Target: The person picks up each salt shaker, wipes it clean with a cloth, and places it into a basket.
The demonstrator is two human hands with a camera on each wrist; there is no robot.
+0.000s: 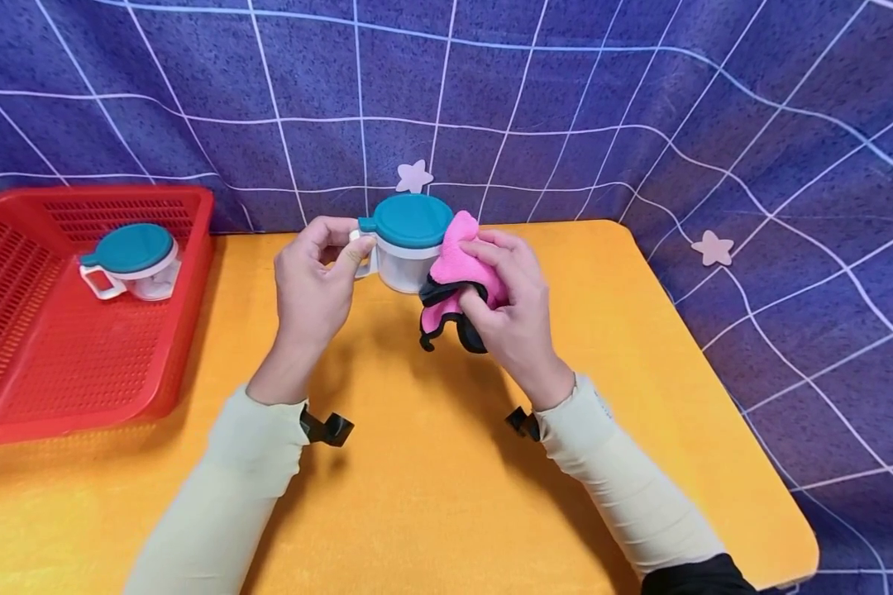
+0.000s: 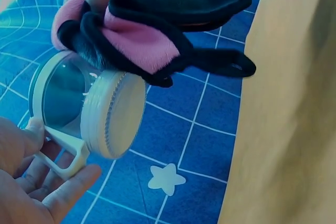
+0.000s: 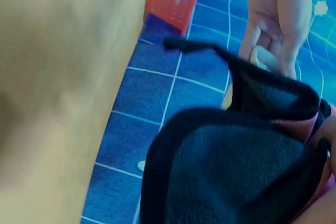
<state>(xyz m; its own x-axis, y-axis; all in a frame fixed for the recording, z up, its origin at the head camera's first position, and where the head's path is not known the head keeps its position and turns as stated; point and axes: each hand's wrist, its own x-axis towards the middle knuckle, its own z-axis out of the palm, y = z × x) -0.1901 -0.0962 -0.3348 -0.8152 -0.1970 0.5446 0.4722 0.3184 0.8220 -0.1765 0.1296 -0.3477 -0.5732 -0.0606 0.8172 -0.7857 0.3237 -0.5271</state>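
A clear seasoning jar (image 1: 405, 266) with a teal lid and white handle is held up over the table in the head view. My left hand (image 1: 314, 277) grips its handle (image 2: 73, 153), thumb on top. In my right hand (image 1: 517, 302) is a bunched pink cloth (image 1: 461, 260) with black edging, pressed against the jar's right side. From the left wrist, the jar's pale round base (image 2: 126, 116) shows and the cloth (image 2: 142, 45) covers part of its side. The cloth's dark face (image 3: 236, 166) hides most of the jar in the right wrist view.
On the left of the table stands a red basket (image 1: 74, 355) with a second teal-lidded jar (image 1: 134, 256) inside. The yellow table (image 1: 417, 496) meets a blue grid-patterned cloth (image 1: 491, 99) behind and to the right. Pale star shapes (image 1: 414, 176) show on that cloth.
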